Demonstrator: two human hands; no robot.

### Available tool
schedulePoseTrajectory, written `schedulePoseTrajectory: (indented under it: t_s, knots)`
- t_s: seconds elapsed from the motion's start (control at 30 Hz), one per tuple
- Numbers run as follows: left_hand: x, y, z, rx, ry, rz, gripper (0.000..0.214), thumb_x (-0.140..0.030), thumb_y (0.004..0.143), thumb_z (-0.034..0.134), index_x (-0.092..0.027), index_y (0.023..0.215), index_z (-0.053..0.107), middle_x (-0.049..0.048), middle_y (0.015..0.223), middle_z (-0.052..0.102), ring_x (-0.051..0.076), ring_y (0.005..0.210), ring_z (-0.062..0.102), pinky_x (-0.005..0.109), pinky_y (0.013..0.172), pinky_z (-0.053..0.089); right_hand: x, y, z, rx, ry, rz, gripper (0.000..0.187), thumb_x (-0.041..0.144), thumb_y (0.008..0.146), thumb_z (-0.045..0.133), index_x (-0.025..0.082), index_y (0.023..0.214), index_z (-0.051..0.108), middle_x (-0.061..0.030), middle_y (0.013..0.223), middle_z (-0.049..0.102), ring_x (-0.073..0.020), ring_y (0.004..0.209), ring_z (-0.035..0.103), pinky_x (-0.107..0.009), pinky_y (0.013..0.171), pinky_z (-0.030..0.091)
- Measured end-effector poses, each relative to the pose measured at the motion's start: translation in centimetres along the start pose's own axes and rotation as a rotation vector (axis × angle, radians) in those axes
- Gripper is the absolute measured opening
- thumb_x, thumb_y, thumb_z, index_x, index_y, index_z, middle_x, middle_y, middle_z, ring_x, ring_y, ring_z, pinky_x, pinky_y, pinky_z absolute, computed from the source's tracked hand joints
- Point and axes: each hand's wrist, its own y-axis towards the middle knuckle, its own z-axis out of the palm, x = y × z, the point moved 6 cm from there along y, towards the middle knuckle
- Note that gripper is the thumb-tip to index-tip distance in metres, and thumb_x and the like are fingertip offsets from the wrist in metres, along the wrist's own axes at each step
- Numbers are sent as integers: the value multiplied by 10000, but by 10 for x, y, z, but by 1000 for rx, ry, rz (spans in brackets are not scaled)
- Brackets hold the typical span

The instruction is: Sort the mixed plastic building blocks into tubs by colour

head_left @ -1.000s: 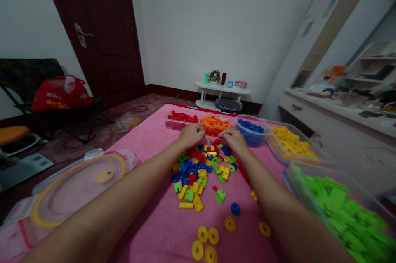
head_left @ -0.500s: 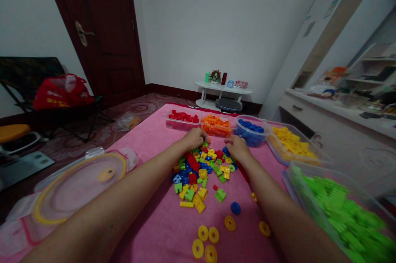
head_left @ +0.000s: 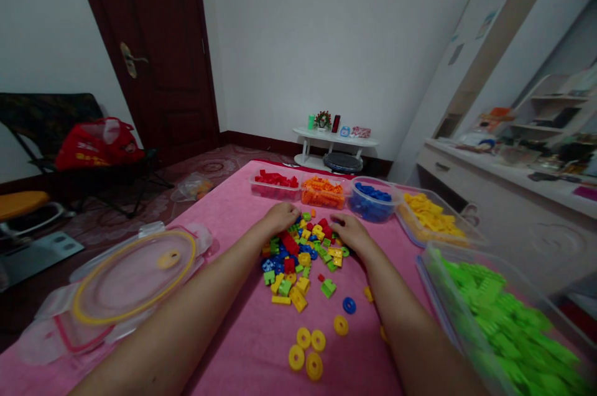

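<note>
Left hand point(head_left: 281, 217), right hand point(head_left: 347, 229) drew nearer | brick pile point(head_left: 303, 254) between, touching | grip: cannot tell

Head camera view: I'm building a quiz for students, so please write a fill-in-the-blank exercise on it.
The left hand and right hand touch a block pile on a ____ cloth.
The round tub holds ____ pieces.
The big tub at the right holds ____ blocks.
Missing: pink, blue, green.

Dim room — edges warped, blurred.
</note>
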Motion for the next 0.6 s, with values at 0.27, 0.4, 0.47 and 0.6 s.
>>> schedulePoseTrajectory:
  t_s: [0.27, 0.4, 0.47, 0.6]
  knots:
    - [-15, -5, -23, 57, -91, -8, 274, -279, 795, 502, -116, 855, 714, 39, 756, 709, 127, 657, 611, 199, 604, 448, 41, -18, -14, 151, -25, -115, 256, 118, 692, 525, 148, 849, 724, -36, 804, 723, -164, 736, 647, -250, 681, 472]
    - [-14, -13, -40, -2, -37, 22, 209, -192, 725, 567, -109, 840, 720, 43, 749, 709, 130, 694, 616, 198, 626, 452, 67, -32, -14, 140, -129, -171, 267, 89, 673, 535, 150, 853, 724, -43, 799, 716, -158, 711, 628, -236, 649, 450]
    - [-13, -17, -46, -18, -8, 43, 203, -171, 716, 565, -104, 823, 724, 46, 724, 704, 134, 685, 616, 205, 625, 453, 91, -45, 0, 201, -101, -276, 291, 89, 698, 518, 159, 897, 719, -38, 831, 710, -147, 721, 617, -229, 664, 443]
    - [-12, -22, -50, 12, 37, 39, 210, -165, 710, 564, -102, 823, 729, 45, 702, 698, 133, 654, 611, 206, 610, 448, 132, -73, 34, 243, -196, -455, 389, 180, 729, 584, 235, 1108, 655, -43, 1069, 646, -164, 878, 597, -250, 766, 418]
